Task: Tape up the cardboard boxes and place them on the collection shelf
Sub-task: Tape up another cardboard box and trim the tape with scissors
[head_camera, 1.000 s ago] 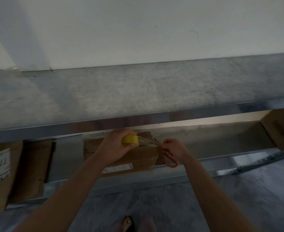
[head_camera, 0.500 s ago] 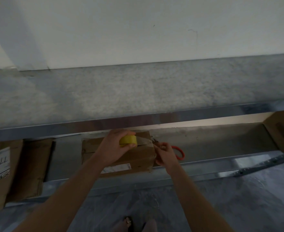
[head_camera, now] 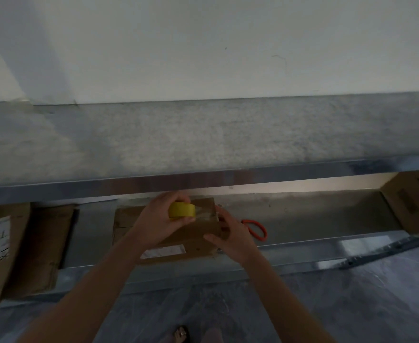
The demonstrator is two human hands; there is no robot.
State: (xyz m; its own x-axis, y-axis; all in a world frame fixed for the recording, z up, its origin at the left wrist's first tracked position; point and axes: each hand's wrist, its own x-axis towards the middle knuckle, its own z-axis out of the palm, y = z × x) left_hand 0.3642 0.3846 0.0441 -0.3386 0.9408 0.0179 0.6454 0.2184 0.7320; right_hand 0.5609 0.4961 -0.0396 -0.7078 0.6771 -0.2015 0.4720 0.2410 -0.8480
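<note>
On lower shelf, head view: cardboard box mid-taping.
Left hand fingers curl round yellow tape roll atop box; right hand fingers spread, pressing box's right end. Box looks stiff, probably light; best held by both ends. Flaps closed, contents hidden. Orange-handled scissors lie just beside.

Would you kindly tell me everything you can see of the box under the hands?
The box is brown cardboard, closed, lying flat on the lower shelf. A white label sits on its near side and clear tape crosses its top. The left hand holds a yellow roll on it; the right hand presses its right end.
</note>
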